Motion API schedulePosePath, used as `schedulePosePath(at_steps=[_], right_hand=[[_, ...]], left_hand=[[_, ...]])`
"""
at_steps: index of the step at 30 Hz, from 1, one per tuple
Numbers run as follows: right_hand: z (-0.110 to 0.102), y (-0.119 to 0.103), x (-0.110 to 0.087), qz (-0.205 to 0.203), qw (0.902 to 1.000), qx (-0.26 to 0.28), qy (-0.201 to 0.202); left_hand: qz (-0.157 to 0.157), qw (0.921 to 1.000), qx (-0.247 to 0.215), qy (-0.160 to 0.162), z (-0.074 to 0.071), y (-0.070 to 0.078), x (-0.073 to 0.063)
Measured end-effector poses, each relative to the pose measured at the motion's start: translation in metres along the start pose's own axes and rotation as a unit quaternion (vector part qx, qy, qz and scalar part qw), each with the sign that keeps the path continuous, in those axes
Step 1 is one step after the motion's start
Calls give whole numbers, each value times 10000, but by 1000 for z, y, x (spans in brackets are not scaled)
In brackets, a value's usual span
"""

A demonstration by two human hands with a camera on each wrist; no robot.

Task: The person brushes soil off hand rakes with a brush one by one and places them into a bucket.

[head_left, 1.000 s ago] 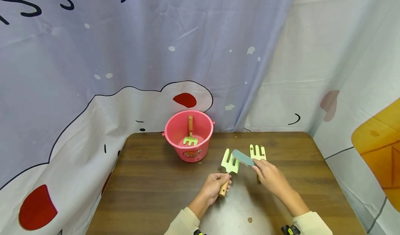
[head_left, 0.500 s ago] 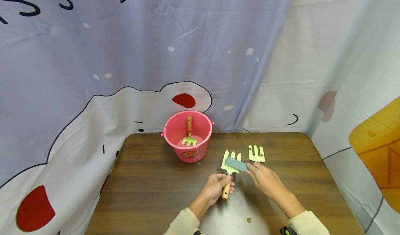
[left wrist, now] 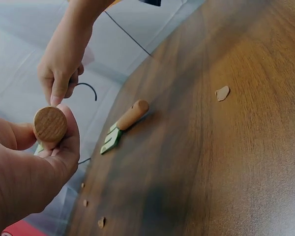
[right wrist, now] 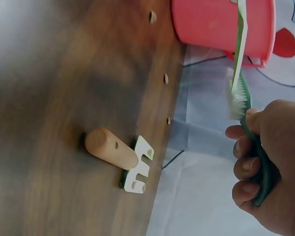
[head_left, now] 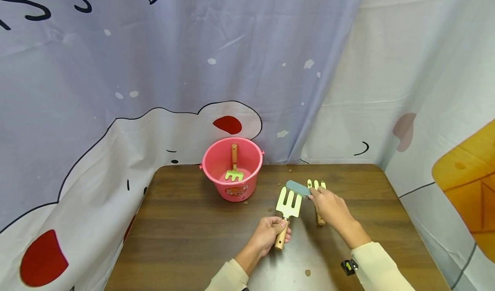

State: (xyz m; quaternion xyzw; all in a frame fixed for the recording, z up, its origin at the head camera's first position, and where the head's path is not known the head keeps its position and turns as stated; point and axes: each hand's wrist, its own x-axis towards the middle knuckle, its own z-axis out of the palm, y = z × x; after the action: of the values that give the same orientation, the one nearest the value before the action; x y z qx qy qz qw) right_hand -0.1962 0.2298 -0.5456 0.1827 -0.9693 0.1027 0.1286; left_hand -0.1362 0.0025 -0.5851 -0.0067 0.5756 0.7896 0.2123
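Note:
My left hand point(head_left: 267, 235) grips the wooden handle of a light green garden hand fork point(head_left: 288, 205), tines pointing away and raised above the table. In the left wrist view the round handle end point(left wrist: 50, 125) faces the camera. A blue-green brush point(head_left: 297, 188) is in my right hand point(head_left: 331, 209), with fingers curled round its handle. The right wrist view shows its white bristles point(right wrist: 237, 101) against the fork's thin edge point(right wrist: 241, 44). Beneath my right hand a small hand rake point(right wrist: 137, 172) with a wooden handle lies on the table, partly hidden in the head view.
A pink bucket point(head_left: 250, 188) stands at the table's back, with another small green rake point(head_left: 234, 170) leaning inside. Several brown flakes point(head_left: 307, 273) lie scattered on the wooden table point(head_left: 185, 235). A printed curtain point(head_left: 239, 59) hangs behind the table.
The brush has moved down the fork's tines, then back up and right towards their tips. The fork has shifted slightly right. The left hand keeps its grip.

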Motion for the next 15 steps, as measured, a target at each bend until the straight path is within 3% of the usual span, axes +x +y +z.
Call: schedulePosePath(at_steps=[5, 10, 15], right_hand=[[0, 10, 10, 165, 9995, -79, -240], [-5, 15, 11, 584, 9958, 338, -614], [-15, 9, 5, 475, 9963, 542, -458]], left_hand=[[-15, 10000, -54, -60, -1, 2, 1], [67, 9999, -35, -88, -2, 6, 1], [79, 10000, -4, -36, -2, 7, 1]])
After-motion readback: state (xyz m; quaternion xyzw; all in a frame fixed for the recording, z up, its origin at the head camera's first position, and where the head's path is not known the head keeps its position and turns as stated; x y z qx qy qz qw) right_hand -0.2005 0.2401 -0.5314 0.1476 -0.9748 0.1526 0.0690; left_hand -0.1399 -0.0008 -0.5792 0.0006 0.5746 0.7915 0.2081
